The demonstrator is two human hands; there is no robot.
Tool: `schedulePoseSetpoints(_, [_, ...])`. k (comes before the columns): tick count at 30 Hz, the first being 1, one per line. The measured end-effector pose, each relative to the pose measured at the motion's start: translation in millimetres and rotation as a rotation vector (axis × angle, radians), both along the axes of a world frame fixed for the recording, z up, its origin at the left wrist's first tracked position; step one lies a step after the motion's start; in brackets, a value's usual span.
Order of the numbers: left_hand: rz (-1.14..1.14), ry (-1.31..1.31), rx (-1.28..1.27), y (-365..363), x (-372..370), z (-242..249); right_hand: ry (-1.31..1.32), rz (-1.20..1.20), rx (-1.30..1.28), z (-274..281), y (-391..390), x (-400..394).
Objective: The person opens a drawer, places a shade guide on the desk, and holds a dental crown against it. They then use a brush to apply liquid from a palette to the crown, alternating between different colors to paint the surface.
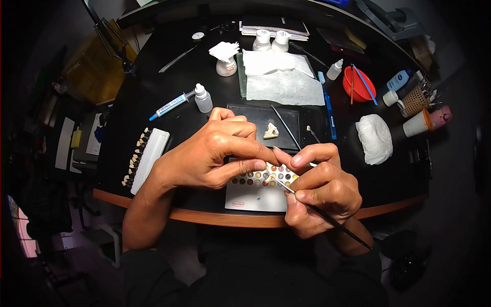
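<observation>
My left hand [220,148] is closed, thumb and index finger pinching a small cream tooth-like piece [268,177] that is partly hidden. In my right hand [327,192] is a fine paintbrush [337,225] with a black handle, its tip at the piece. The two hands nearly meet at the index fingertips. Under them lies a white card [250,197] with rows of coloured round dots. Just beyond, a dark pad [239,113] bears a cream honeycomb block [270,131] and another thin brush [286,128].
A tooth shade guide [153,153], firing paste syringe [171,106] and dropper bottle [203,98] are on the left. White tissues [284,87] lie behind. To the right are a blue toothbrush [330,110], red bowl [356,84] and wadded tissue [375,139]. The wooden table edge [230,220] runs in front.
</observation>
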State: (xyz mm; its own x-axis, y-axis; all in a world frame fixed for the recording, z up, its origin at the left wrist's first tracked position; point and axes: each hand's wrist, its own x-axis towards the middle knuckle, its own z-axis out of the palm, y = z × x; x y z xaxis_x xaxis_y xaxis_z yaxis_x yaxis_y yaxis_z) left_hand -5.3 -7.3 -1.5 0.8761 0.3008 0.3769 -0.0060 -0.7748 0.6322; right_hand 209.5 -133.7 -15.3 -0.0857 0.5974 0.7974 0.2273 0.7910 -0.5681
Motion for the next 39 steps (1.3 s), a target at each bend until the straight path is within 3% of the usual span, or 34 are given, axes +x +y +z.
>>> schedulePoseSetpoints(24, [0.009, 0.029, -0.007, 1.2, -0.4, -0.6, -0.027, 0.013, -0.01, 1.4, -3.1, -3.8])
schedulePoseSetpoints(39, [-0.037, -0.103, -0.161, 0.2, 6.6, -2.7, 0.08, 0.002, -0.031, 2.7, -5.7, -3.7])
